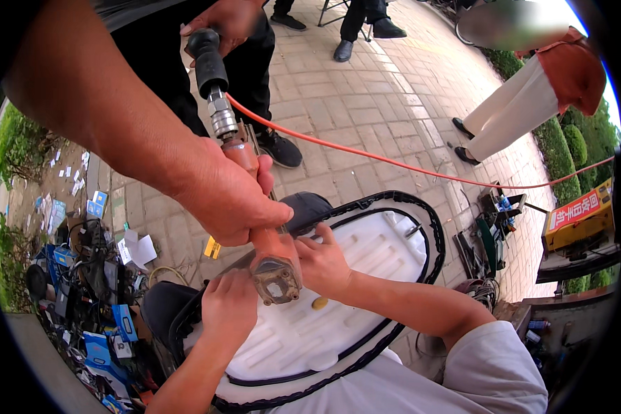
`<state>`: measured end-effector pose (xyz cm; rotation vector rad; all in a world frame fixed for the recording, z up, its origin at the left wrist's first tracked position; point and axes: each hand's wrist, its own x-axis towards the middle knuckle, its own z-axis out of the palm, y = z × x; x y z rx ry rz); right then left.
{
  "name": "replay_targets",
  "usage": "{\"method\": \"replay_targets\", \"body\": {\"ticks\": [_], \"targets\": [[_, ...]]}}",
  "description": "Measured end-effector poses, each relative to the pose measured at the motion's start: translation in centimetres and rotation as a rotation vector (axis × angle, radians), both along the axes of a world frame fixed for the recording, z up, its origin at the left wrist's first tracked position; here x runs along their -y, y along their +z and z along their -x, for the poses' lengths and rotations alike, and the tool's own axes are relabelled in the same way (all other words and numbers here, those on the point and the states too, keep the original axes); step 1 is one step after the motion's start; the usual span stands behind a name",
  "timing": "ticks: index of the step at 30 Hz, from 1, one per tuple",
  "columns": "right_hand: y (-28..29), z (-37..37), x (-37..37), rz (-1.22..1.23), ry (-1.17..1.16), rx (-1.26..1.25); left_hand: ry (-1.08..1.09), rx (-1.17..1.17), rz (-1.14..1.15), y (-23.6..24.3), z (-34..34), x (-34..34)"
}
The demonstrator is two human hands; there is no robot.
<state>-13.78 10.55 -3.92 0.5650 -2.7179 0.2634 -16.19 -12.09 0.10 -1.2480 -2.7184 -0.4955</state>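
An upturned vehicle seat lies across my lap, with a white ribbed plastic base [366, 255] and a black cover edge [435, 234] folded around its rim. My left hand [229, 303] is closed on the cover at the seat's far edge, its fingertips partly hidden. My right hand [323, 265] is closed at the same edge, right beside the tool. Between them another person's hand [228, 193], reaching in from the upper left, grips an orange air tool [274, 259], which looks like a stapler. Its bolted head faces up; its lower end is hidden.
A red air hose [366, 153] runs rightward from the metal coupler [222, 114]. Left lies a heap of boxes and parts [110, 352]; right, a tool tray [490, 228] and a yellow box [579, 221]. People stand around on the brick paving [366, 103].
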Motion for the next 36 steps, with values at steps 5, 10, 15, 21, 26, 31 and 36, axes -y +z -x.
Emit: {"method": "replay_targets", "body": {"ticks": [5, 10, 15, 21, 26, 31, 36], "targets": [[-0.3, -0.4, 0.4, 0.007, -0.013, -0.043, -0.003, -0.073, 0.018, -0.2, 0.0, 0.3], [0.0, -0.9, 0.4, -0.032, -0.034, 0.004, 0.0, -0.034, 0.09, -0.6, -0.2, 0.6], [0.1, -1.3, 0.4, 0.036, -0.066, -0.014, -0.015, -0.04, 0.108, -1.0, 0.0, 0.7], [0.1, -1.6, 0.4, 0.059, -0.09, 0.099, -0.012, -0.036, 0.115, -0.6, -0.1, 0.6], [0.0, -1.6, 0.2, 0.184, -0.139, 0.175, -0.02, -0.056, 0.11, -0.4, 0.1, 0.4], [0.0, -1.5, 0.0, 0.149, -0.136, 0.202, -0.01, -0.071, 0.091, -0.5, 0.0, 0.3], [-0.2, -1.5, 0.2, 0.132, -0.142, 0.204, -0.01, -0.068, 0.036, -0.6, -0.1, 0.4]]}}
